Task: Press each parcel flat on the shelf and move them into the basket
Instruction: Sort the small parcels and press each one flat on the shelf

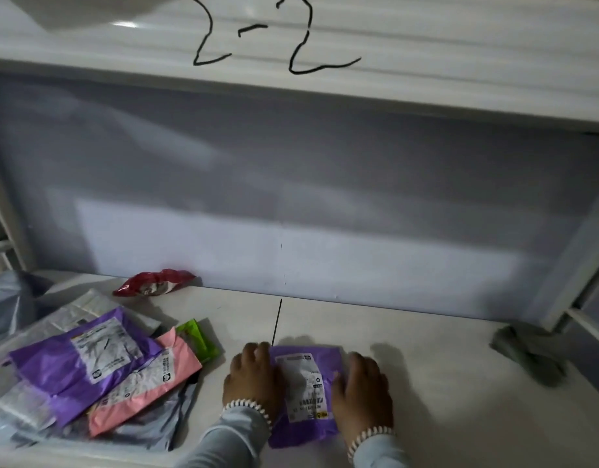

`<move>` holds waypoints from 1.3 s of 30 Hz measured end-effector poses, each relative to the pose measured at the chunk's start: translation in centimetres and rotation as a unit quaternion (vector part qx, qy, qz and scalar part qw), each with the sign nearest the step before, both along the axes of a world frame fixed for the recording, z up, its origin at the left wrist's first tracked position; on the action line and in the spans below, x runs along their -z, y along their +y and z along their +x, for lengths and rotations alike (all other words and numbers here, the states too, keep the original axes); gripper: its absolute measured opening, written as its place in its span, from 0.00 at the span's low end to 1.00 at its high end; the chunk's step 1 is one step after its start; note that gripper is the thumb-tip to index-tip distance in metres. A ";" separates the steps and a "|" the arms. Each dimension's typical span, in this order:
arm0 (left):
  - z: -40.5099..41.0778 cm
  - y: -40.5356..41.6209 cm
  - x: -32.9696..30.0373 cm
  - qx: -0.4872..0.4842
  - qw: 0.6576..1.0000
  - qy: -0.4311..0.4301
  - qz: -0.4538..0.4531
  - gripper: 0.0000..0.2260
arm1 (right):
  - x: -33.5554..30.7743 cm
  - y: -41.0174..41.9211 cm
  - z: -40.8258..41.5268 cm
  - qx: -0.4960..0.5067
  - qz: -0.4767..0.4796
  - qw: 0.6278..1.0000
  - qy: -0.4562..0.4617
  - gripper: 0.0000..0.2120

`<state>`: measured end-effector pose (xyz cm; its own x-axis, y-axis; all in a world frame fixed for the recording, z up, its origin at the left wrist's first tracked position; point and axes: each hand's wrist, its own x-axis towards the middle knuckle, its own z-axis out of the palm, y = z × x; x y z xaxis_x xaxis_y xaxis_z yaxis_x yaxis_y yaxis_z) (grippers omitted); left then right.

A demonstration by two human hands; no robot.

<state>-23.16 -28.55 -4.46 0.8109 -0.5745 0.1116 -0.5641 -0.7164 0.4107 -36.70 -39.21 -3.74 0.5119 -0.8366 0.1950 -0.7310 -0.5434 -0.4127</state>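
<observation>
Two hands, left and right, lay flat with fingers released on a purple parcel on the shelf; the upper shelf edge read "2-2".

Both hands lie palm down on either side of the purple parcel, the left hand pressing its left edge and the right hand its right edge, fingers extended, beaded wrists close behind.

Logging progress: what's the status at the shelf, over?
Left hand, right hand flank small purple parcel on shelf, fingers pressing its edges. Parcel pile waits left. No basket visible.
</observation>
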 end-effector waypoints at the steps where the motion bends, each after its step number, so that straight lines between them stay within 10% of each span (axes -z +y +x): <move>1: 0.0 -0.6 0.3 0.042 0.999 -0.019 0.009 0.24 | 0.1 -0.2 0.7 -0.034 -0.018 0.999 -0.018 0.24; 7: -1.0 -3.2 5.1 0.150 0.984 -0.061 0.072 0.26 | 2.9 -1.3 4.2 -0.199 -0.050 0.975 0.085 0.25; 39: -1.4 -3.0 5.8 0.140 0.983 -0.071 0.095 0.31 | 8.2 -2.0 4.8 -0.148 -0.111 0.977 0.110 0.24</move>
<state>-24.54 -31.55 -10.24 0.6021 -0.7943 0.0815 -0.7920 -0.5811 0.1872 -31.91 -41.16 -11.92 0.7753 -0.5950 0.2120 -0.5855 -0.8029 -0.1121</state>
